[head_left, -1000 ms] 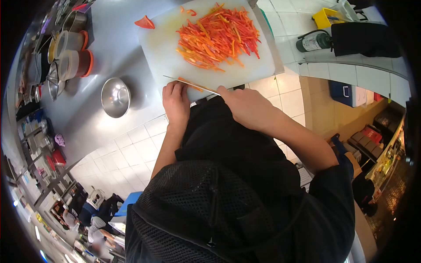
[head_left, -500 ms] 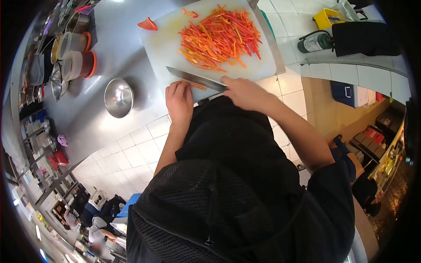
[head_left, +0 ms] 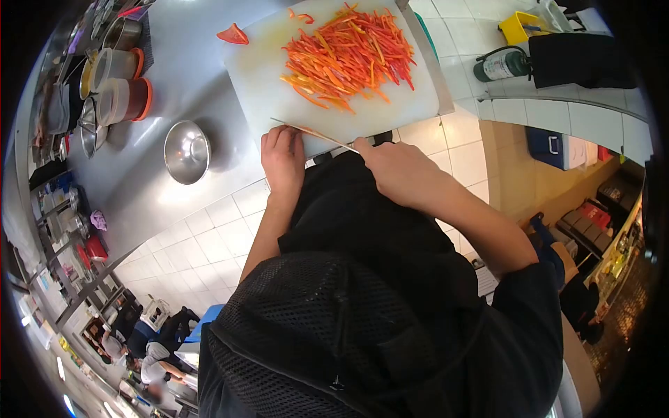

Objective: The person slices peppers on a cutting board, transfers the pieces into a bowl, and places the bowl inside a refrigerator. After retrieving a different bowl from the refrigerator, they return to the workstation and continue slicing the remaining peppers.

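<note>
My right hand [head_left: 397, 167] grips the handle end of a knife [head_left: 317, 134], whose blade, seen nearly edge-on, reaches left over the near edge of the white cutting board [head_left: 251, 83]. Against the blade's tip side rests my left hand [head_left: 282, 150], its fingers bent together on the board; whatever lies under them is hidden. A wide heap of thin red and orange pepper strips [head_left: 352, 56] covers the board's upper middle. One larger red pepper piece [head_left: 233, 34] lies at the board's upper left edge.
A steel bowl [head_left: 187, 152] stands on the metal counter [head_left: 139, 195] left of the board. Plastic tubs [head_left: 124, 99] and pans are farther left. At the right are a green cylinder [head_left: 502, 66] and a yellow container [head_left: 519, 29]. People [head_left: 153, 366] are at lower left.
The knife has turned from showing its flat side to nearly edge-on. My right hand has moved slightly right and down. The near edge of the pepper heap has shifted a little.
</note>
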`<act>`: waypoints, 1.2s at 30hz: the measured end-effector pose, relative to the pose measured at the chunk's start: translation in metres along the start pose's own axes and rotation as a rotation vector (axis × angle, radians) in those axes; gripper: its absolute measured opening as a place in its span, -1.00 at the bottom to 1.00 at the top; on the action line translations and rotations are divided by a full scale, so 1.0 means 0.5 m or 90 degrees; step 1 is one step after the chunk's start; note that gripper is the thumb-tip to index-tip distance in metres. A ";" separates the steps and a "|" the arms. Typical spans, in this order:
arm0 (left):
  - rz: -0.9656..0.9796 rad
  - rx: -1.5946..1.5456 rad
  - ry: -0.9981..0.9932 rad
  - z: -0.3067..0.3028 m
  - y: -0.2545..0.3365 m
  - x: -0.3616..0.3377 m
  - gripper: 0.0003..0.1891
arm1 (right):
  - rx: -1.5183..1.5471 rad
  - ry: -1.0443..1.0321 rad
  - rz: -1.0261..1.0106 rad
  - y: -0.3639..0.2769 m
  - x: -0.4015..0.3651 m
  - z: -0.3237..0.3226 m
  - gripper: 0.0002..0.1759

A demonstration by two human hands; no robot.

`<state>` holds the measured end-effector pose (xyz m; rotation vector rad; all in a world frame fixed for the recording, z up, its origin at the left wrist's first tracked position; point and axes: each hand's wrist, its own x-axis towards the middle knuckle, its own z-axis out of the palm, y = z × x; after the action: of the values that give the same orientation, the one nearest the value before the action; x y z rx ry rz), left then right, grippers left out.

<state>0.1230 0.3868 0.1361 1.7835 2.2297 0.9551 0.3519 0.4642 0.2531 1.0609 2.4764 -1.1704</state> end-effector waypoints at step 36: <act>0.018 -0.018 -0.006 -0.004 0.004 0.007 -0.86 | 0.061 0.071 -0.047 0.033 0.159 0.078 -0.74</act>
<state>0.1228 0.3897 0.1397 1.8090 2.1792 0.9777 0.3015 0.4839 0.1812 1.0965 2.5873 -1.2970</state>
